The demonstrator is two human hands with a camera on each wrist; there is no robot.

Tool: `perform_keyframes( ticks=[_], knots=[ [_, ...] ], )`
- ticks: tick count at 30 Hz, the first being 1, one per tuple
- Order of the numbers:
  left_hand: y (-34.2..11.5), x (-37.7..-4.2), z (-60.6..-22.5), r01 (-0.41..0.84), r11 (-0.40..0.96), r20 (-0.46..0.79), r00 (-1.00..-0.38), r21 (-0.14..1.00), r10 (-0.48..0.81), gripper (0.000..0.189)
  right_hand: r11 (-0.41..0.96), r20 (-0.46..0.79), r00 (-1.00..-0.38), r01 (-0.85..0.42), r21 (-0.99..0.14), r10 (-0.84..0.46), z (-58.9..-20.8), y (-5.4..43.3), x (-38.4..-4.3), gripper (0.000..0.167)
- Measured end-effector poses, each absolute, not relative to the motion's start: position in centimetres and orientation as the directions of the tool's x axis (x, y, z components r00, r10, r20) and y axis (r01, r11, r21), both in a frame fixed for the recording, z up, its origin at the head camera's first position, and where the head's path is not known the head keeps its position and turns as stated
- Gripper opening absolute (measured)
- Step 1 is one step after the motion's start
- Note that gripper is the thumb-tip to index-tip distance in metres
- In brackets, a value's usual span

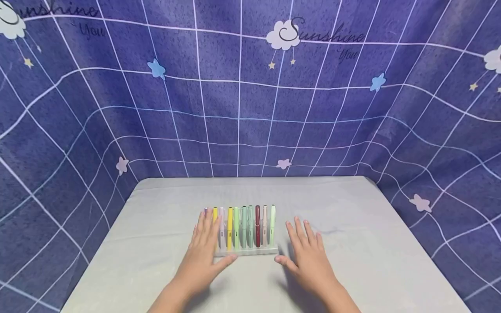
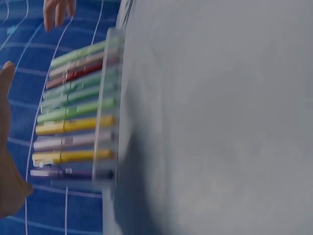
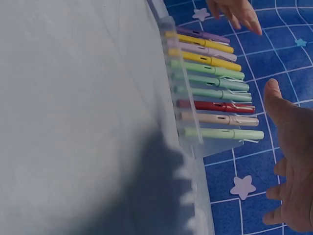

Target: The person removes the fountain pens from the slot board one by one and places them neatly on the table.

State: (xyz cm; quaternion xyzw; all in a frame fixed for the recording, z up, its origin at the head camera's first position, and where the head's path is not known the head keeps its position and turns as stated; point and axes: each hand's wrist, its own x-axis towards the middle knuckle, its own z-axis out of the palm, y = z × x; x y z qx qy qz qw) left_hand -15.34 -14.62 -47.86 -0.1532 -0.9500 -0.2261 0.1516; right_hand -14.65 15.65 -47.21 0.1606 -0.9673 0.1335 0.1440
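A clear plastic pen stand (image 1: pixel 254 251) stands on the table with a row of capped pens upright in it. Among them are a dark red pen (image 1: pixel 258 226), a yellow pen (image 1: pixel 229 228), a pale green pen (image 3: pixel 222 133) and a purple pen (image 3: pixel 203 34). My left hand (image 1: pixel 203 252), fingers straight and thumb spread, overlaps the left end of the row in the head view. To the right of the stand, apart from it, my right hand (image 1: pixel 309 258) is held with straight, spread fingers. Neither hand holds anything.
A white cloth covers the table (image 1: pixel 332 208). Behind and on both sides hangs a blue curtain (image 1: pixel 219 100) with white grid lines, stars and clouds. The right hand casts a shadow on the cloth beside the stand.
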Motion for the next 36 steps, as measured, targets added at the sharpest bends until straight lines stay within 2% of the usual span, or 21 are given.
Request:
perform_keyframes(
  ticks=[7,12,17,21,24,29,36],
  knots=[
    [-18.1,-16.0,-47.7,0.212,0.609,0.201,-0.976,0.764,0.087,0.093,0.857,0.310,-0.922,-0.345,-0.383,-0.233,-47.1,16.5,-15.5,0.087],
    [-20.4,-16.8,-48.9,0.145,0.458,0.124,-0.989,0.877,0.075,0.083,0.808,0.224,-0.956,-0.282,-0.517,-0.190,-47.3,17.3,-16.5,0.081],
    [-21.8,-17.6,-50.3,0.088,0.449,0.043,-0.993,0.889,0.110,0.075,0.731,0.135,-0.978,-0.208,-0.650,-0.158,-47.6,17.7,-17.8,0.073],
    [-22.2,-18.2,-51.2,-0.008,0.488,-0.057,-0.995,0.873,0.086,0.067,0.629,0.094,-0.982,-0.176,-0.757,-0.162,-48.1,17.5,-18.9,0.062],
    [-22.3,-18.5,-51.6,-0.047,0.515,-0.099,-0.992,0.856,0.073,0.061,0.591,0.072,-0.985,-0.150,-0.793,-0.154,-48.5,17.1,-19.6,0.056],
    [-22.5,-18.5,-52.3,-0.034,0.566,-0.092,-0.993,0.824,0.074,0.053,0.560,0.019,-0.988,-0.104,-0.822,-0.155,-49.2,16.4,-20.5,0.049],
    [-22.2,-18.9,-52.8,0.005,0.628,-0.047,-0.997,0.778,0.067,0.040,0.458,-0.048,-0.984,-0.036,-0.888,-0.171,-49.9,15.8,-21.4,0.052]
  ],
)
